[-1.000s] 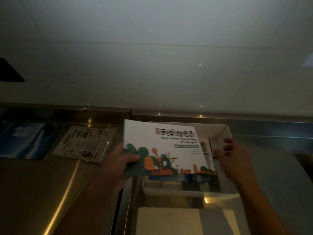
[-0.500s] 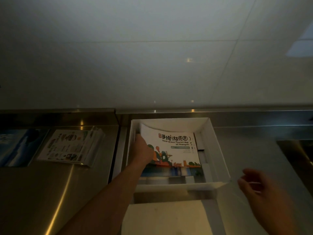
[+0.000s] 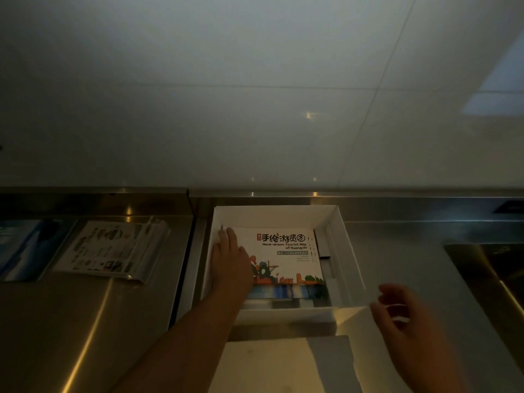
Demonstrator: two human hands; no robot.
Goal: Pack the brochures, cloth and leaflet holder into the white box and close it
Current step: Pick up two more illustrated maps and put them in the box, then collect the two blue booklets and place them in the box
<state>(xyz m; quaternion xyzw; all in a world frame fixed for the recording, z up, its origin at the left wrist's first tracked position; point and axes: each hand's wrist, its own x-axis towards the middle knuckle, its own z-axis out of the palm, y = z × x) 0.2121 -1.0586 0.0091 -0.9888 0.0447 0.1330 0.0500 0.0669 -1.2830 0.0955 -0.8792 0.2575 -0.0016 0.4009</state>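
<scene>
- Wall (image 3: pixel 255 95) of pale, large panels fills the upper half of the view in dim light.
- Stainless steel bench (image 3: pixel 85 321) runs along the foot of that wall, with a dark sunken recess (image 3: pixel 496 268) at its far right.
- White box (image 3: pixel 272 214) sits open on the bench at the centre, its back side close to the wall.
- Box lid (image 3: pixel 269 364) lies folded out flat towards the person, in front of the box, and a small white flap (image 3: pixel 351 319) stands out at the box's front right corner.
- Leaflet holder (image 3: pixel 113 251), clear plastic with a printed sheet inside, lies on the bench to the left of the box, outside it.
- Brochure (image 3: pixel 292 259) titled "Hand-drawn Tourist Map of Huangshi" lies face up inside the box on top of a stack; coloured edges of other brochures show beneath its near edge.
- Blue brochure (image 3: pixel 25 248) lies flat on the bench at the far left, beyond the leaflet holder and well apart from the box.
- Left hand (image 3: pixel 231 262) is inside the box, spread flat with straight fingers, resting on the left part of the top brochure.
- Right hand (image 3: pixel 402 316) hovers just outside the box's front right corner, fingers loosely curled and apart, thumb tip beside the flap's edge; motion blur hides whether it touches the flap, and nothing is held.
</scene>
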